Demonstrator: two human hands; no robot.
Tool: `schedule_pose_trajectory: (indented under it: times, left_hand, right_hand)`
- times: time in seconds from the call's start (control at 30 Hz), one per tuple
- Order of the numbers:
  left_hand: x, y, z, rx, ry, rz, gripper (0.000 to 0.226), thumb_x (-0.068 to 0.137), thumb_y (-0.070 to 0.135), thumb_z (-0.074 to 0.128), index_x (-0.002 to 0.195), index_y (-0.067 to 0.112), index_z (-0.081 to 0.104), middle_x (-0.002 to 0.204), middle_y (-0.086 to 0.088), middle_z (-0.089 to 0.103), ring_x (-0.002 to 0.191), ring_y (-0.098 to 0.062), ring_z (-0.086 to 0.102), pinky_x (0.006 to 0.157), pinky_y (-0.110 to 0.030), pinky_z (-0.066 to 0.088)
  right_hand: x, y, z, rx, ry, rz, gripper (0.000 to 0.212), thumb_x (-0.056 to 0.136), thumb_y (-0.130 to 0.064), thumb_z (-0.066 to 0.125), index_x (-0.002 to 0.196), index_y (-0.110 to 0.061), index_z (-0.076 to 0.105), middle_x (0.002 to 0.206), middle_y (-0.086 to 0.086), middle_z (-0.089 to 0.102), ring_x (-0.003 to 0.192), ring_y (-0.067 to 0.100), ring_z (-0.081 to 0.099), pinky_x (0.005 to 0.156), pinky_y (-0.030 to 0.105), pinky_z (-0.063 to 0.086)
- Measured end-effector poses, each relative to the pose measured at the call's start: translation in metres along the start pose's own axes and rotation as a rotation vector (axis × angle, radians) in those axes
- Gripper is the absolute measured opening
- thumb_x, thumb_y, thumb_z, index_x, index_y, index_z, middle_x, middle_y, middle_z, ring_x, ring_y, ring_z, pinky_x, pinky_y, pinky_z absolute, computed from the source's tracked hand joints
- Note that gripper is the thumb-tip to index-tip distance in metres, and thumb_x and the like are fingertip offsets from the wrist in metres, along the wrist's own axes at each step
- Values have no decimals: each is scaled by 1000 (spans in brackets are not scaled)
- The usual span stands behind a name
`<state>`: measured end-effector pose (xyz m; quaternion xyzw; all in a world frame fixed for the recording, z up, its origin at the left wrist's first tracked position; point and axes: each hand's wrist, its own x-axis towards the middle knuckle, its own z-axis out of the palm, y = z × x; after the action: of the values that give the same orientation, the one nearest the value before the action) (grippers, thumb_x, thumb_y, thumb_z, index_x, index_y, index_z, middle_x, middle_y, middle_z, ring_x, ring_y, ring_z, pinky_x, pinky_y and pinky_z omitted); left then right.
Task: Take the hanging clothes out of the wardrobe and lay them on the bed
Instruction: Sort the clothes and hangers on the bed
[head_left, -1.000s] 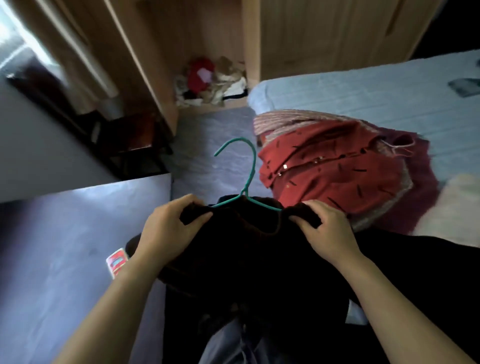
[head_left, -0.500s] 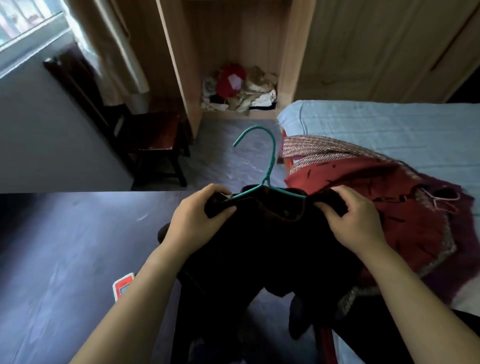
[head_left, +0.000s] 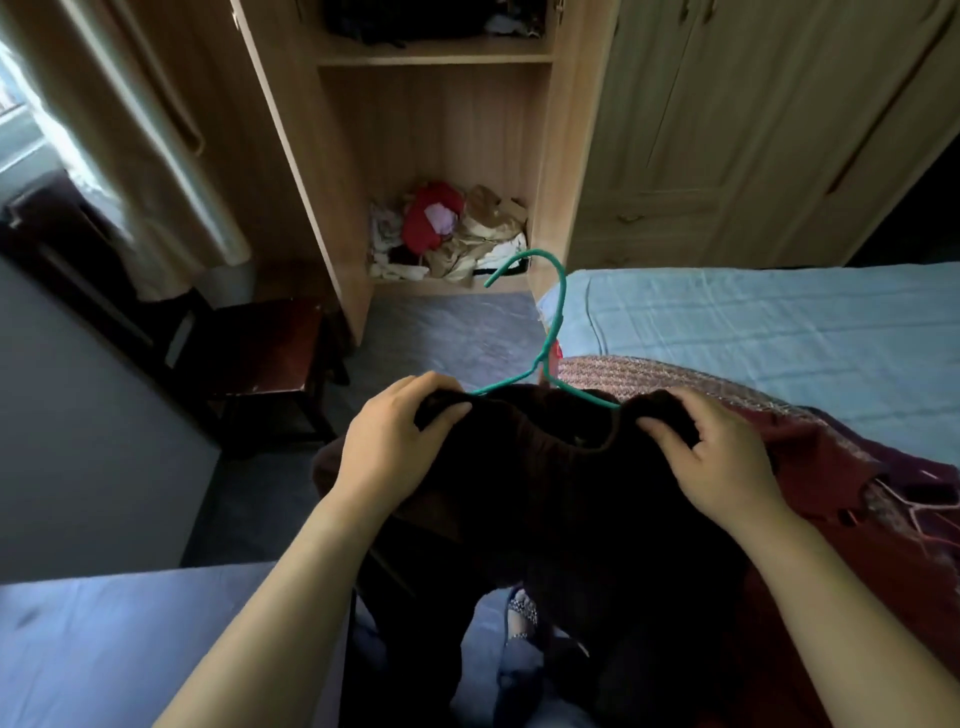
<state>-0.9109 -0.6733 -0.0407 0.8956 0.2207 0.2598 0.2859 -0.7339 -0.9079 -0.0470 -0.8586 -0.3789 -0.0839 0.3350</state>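
Observation:
I hold a dark brown garment (head_left: 550, 488) on a green hanger (head_left: 550, 332) in front of me, over the near corner of the bed (head_left: 753, 327). My left hand (head_left: 395, 441) grips its left shoulder and my right hand (head_left: 722, 457) grips its right shoulder. The hanger's hook points up and away from me. A red patterned garment (head_left: 841, 462) lies on the light blue bed cover just to the right, partly under the dark one. The open wardrobe (head_left: 436, 156) stands straight ahead.
A heap of crumpled clothes (head_left: 452, 234) lies on the wardrobe floor. A dark wooden stool (head_left: 260, 353) stands at the left by a curtain (head_left: 156, 156). Closed wardrobe doors (head_left: 727, 130) rise behind the bed. A grey surface (head_left: 104, 639) fills the lower left.
My view has tilted up toward the wardrobe. Both hands kept their grip and the dark garment moved with them, now lying partly over the red one.

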Motion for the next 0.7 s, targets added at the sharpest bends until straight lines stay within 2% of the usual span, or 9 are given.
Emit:
schedule_pose_trajectory:
  times: [0.07, 0.17, 0.23, 0.33, 0.43, 0.57, 0.7]
  left_hand:
    - [39, -11, 13, 35, 53, -16, 12, 81, 40, 59, 91, 34, 60, 91, 12, 64, 86, -12, 61, 73, -33, 50]
    - [102, -18, 18, 105, 102, -35, 16, 80, 41, 59, 92, 32, 63, 92, 12, 65, 84, -11, 61, 69, -30, 50]
    - [141, -23, 16, 138, 127, -46, 15, 81, 39, 61, 93, 31, 64, 91, 15, 64, 82, -9, 60, 66, -27, 48]
    - [198, -37, 17, 146, 183, -68, 12, 82, 36, 63, 92, 31, 65, 89, 17, 62, 81, -6, 58, 64, -25, 45]
    - [248, -59, 21, 152, 219, -101, 7, 84, 31, 66, 91, 30, 65, 89, 14, 63, 81, -6, 57, 62, -26, 46]
    - [321, -90, 20, 166, 276, -129, 6, 84, 30, 66, 90, 30, 65, 87, 14, 62, 76, -7, 57, 60, -23, 42]
    - [420, -131, 19, 182, 341, -121, 8, 84, 30, 67, 92, 28, 66, 88, 13, 64, 72, -9, 56, 57, -16, 35]
  right_hand:
    - [37, 13, 22, 1, -51, 2, 29, 86, -30, 65, 103, -7, 64, 92, 6, 68, 81, 28, 64, 63, 25, 37]
    - [102, 28, 44, 76, -114, -19, 36, 87, -40, 52, 107, -12, 61, 89, -5, 61, 81, 22, 61, 61, 26, 39]
    - [144, 38, 55, 128, -123, -42, 39, 89, -44, 49, 113, -15, 58, 96, -8, 60, 85, 15, 58, 65, 25, 39]
    - [208, 45, 75, 172, -111, -95, 39, 91, -41, 48, 122, -17, 54, 113, -3, 59, 97, 9, 53, 71, 28, 43]
    - [269, 49, 100, 175, -119, -166, 36, 92, -38, 48, 123, -21, 52, 113, -3, 59, 98, 8, 52, 70, 26, 44]
    - [359, 50, 135, 190, -143, -209, 38, 92, -42, 48, 123, -21, 55, 118, -6, 60, 104, 11, 55, 78, 23, 41]
    - [465, 45, 173, 180, -56, -272, 41, 87, -39, 54, 123, -19, 58, 116, -3, 64, 104, 13, 59, 81, 19, 44]
